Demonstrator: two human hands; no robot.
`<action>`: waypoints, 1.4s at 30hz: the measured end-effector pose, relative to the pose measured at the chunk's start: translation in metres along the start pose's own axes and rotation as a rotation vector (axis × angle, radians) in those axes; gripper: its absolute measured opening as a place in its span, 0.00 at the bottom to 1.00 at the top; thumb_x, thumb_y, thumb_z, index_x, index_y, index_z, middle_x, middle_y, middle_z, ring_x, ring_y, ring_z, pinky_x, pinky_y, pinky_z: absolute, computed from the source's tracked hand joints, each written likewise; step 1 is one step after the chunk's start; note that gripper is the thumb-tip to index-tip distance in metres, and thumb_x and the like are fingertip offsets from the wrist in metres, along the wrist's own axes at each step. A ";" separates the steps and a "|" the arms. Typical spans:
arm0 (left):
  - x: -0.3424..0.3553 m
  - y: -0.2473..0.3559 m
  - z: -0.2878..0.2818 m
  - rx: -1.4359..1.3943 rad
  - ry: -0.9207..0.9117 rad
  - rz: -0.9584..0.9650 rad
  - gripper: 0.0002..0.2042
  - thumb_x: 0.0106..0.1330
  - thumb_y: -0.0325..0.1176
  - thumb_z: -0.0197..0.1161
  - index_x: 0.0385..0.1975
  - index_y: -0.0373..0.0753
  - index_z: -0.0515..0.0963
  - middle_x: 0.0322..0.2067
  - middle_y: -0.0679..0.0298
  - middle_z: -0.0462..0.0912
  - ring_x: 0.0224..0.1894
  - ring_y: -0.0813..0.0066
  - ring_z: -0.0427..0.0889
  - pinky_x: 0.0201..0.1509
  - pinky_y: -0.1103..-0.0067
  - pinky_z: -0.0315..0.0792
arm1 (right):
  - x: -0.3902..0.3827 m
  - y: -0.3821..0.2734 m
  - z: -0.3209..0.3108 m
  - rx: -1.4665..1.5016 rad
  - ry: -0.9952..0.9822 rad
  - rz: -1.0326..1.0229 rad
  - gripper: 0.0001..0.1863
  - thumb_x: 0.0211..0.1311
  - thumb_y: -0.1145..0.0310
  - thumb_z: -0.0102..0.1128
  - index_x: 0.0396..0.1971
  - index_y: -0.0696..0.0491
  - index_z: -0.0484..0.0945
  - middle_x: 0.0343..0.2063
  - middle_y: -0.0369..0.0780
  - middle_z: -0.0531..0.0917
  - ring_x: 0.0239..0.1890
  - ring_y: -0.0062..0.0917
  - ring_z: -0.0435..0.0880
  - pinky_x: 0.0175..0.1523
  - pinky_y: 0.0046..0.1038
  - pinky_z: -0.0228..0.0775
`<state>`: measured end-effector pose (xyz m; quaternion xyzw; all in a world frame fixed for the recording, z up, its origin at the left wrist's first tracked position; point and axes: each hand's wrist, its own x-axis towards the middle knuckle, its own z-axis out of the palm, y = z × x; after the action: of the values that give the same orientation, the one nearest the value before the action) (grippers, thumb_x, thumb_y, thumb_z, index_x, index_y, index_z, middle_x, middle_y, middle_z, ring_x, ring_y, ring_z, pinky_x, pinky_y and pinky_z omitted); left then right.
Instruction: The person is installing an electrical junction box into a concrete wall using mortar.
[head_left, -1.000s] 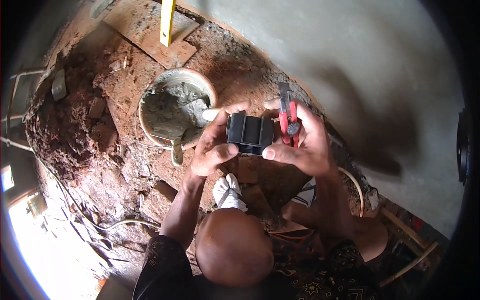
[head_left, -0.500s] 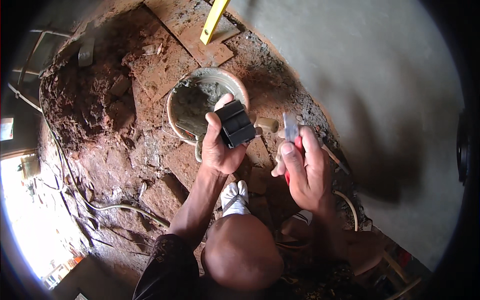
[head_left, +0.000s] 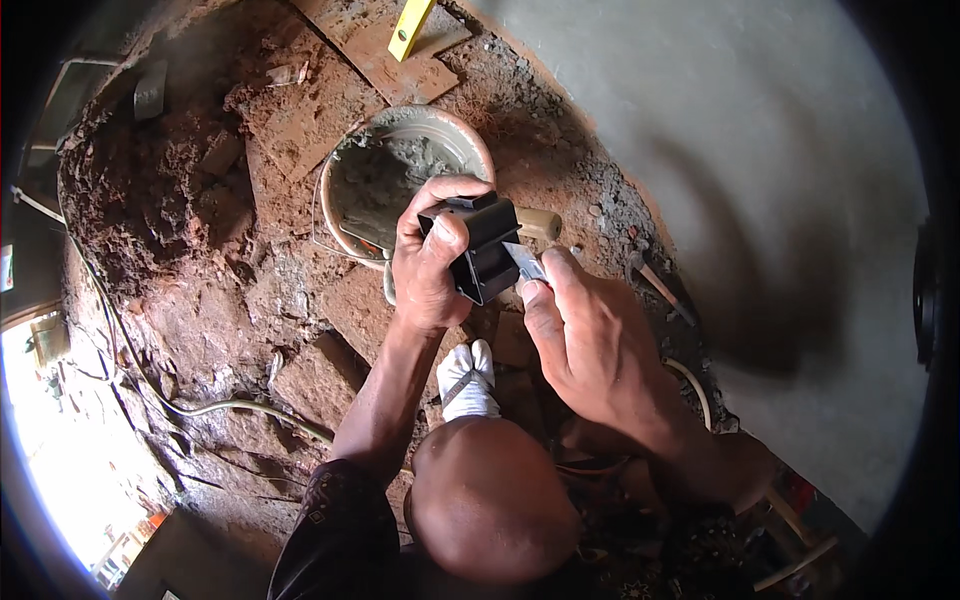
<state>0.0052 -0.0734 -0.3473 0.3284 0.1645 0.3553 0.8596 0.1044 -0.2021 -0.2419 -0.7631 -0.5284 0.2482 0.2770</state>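
Note:
My left hand [head_left: 425, 275] grips a black plastic electrical box [head_left: 487, 262], thumb across its near side and fingers around the far side. The box is held up in front of a bucket [head_left: 478, 140] of grey wet mortar [head_left: 375, 190]. A utility knife [head_left: 530, 265] is pinched between the thumb and fingers of my right hand [head_left: 595, 330]. Its flat silvery blade meets the right side of the box, and my fingers hide most of its handle. Just beyond the box, a wooden handle [head_left: 540, 223] pokes out.
A yellow spirit level [head_left: 411, 30] stands at the top, by flat brown tiles [head_left: 420, 80]. Along the right runs a smooth grey wall [head_left: 780, 150], with a wooden-handled tool [head_left: 665, 290] at its foot. Rough reddish rubble [head_left: 180, 230] and a hose [head_left: 240, 405] cover the left.
My right hand has brought the knife left against the box. My left hand has turned the box and shifted its thumb onto the near side.

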 end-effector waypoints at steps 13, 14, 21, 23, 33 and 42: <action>0.001 -0.002 -0.002 0.081 -0.021 -0.002 0.28 0.58 0.52 0.79 0.47 0.34 0.81 0.39 0.62 0.83 0.38 0.78 0.82 0.45 0.79 0.79 | 0.003 -0.001 0.002 -0.121 0.006 0.006 0.11 0.76 0.66 0.50 0.41 0.61 0.70 0.17 0.49 0.78 0.20 0.46 0.82 0.27 0.43 0.73; 0.000 -0.001 -0.002 0.077 -0.021 -0.009 0.28 0.58 0.52 0.78 0.47 0.34 0.81 0.39 0.63 0.83 0.39 0.78 0.82 0.45 0.78 0.78 | 0.004 -0.001 0.003 -0.113 -0.004 0.017 0.12 0.77 0.66 0.50 0.41 0.61 0.70 0.16 0.49 0.78 0.20 0.46 0.83 0.26 0.43 0.73; 0.000 0.000 0.002 0.173 -0.004 0.067 0.25 0.60 0.49 0.78 0.46 0.34 0.81 0.39 0.63 0.83 0.40 0.78 0.82 0.48 0.79 0.77 | 0.006 0.000 0.005 -0.142 -0.058 0.059 0.14 0.77 0.65 0.49 0.41 0.63 0.71 0.16 0.49 0.79 0.20 0.44 0.84 0.26 0.41 0.74; 0.002 0.003 0.000 0.180 -0.011 0.060 0.24 0.60 0.48 0.77 0.46 0.34 0.82 0.39 0.64 0.83 0.40 0.79 0.82 0.47 0.79 0.77 | 0.007 0.003 0.007 -0.035 -0.017 0.056 0.14 0.77 0.65 0.51 0.43 0.64 0.72 0.18 0.54 0.79 0.23 0.51 0.81 0.28 0.48 0.69; -0.001 -0.009 0.001 0.210 -0.004 0.015 0.30 0.65 0.59 0.68 0.51 0.36 0.77 0.44 0.59 0.82 0.44 0.72 0.84 0.48 0.75 0.80 | 0.008 0.007 0.002 -0.126 -0.034 0.005 0.15 0.74 0.67 0.52 0.45 0.67 0.70 0.21 0.56 0.79 0.25 0.54 0.81 0.32 0.49 0.72; 0.000 -0.004 -0.002 0.260 -0.006 0.010 0.29 0.64 0.58 0.70 0.49 0.36 0.77 0.44 0.60 0.82 0.45 0.72 0.83 0.51 0.75 0.79 | 0.010 0.006 -0.008 -0.070 -0.047 -0.072 0.12 0.75 0.68 0.51 0.38 0.64 0.73 0.22 0.57 0.80 0.27 0.54 0.82 0.34 0.50 0.73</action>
<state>0.0062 -0.0749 -0.3516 0.4388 0.2051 0.3344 0.8085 0.1166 -0.1953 -0.2412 -0.7467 -0.5704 0.2375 0.2463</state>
